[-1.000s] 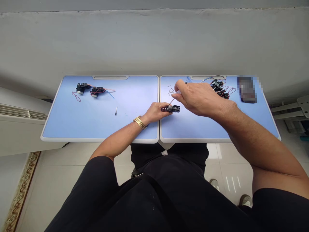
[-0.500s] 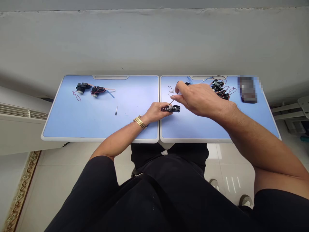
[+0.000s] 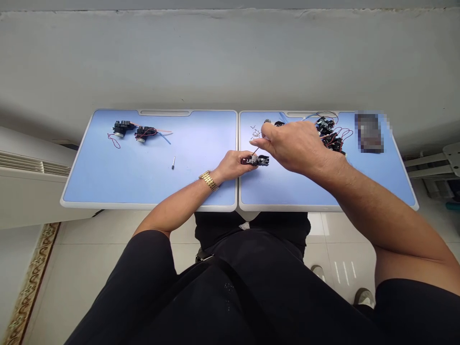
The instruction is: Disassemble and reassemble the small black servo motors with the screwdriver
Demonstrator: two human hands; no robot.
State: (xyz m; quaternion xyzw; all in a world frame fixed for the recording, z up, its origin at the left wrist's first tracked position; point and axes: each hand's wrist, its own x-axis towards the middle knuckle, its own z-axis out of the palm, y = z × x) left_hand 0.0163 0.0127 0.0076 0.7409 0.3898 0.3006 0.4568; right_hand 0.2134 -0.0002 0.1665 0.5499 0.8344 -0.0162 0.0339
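Note:
My left hand (image 3: 233,165) is closed around one end of a small black mechanical assembly (image 3: 263,160), holding it just above the seam between the two tabletops. My right hand (image 3: 293,143) is closed on a screwdriver (image 3: 255,151); its thin shaft slants down to the assembly, and its handle is mostly hidden in the fingers. Behind the hands lies a scatter of tiny screws (image 3: 255,135). Another round black part (image 3: 279,124) shows just past my right hand.
Two black motor units with wires (image 3: 145,134) rest on the left tabletop (image 3: 201,139), near a small slim tool (image 3: 173,163). More wired black units (image 3: 332,141) lie right of my right hand. A blurred dark rectangular object (image 3: 370,134) is at the far right.
My right hand has turned slightly around the screwdriver and shifted a little left. The left hand keeps its hold on the assembly, almost in place.

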